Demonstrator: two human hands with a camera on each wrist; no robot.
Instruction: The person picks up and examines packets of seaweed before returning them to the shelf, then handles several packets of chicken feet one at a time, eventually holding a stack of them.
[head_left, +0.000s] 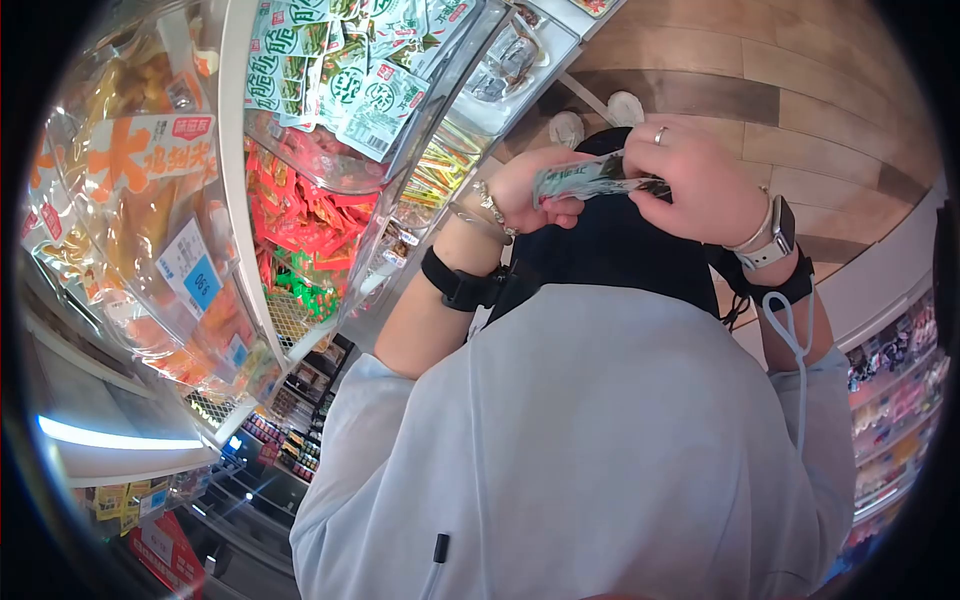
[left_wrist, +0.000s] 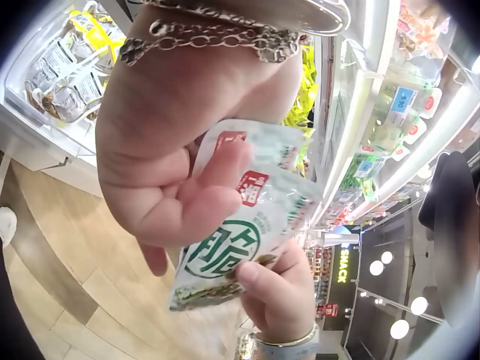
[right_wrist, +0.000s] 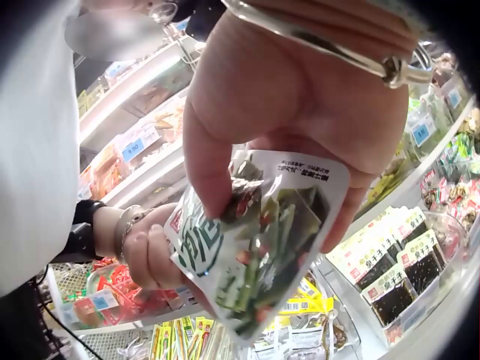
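Both hands meet in front of the body in the head view. My left hand (head_left: 532, 188) grips small white-and-green snack packets (head_left: 580, 180) with curled fingers. In the left wrist view two overlap: a front packet (left_wrist: 225, 244) with a round green emblem and red label, and a second packet (left_wrist: 274, 137) partly hidden behind it. My right hand (head_left: 695, 185) pinches the other end of the front packet between thumb and fingers. The right wrist view shows a printed picture of green strips with red bits on a packet (right_wrist: 274, 247).
To the left stand clear shelf bins: similar green packets (head_left: 380, 100), red-wrapped snacks (head_left: 310, 220) and large orange-lettered bags (head_left: 150, 160). A tray of dark-windowed packets (right_wrist: 390, 270) shows in the right wrist view. Wood-look floor (head_left: 700, 65) lies ahead, with more shelves (head_left: 900, 400) at right.
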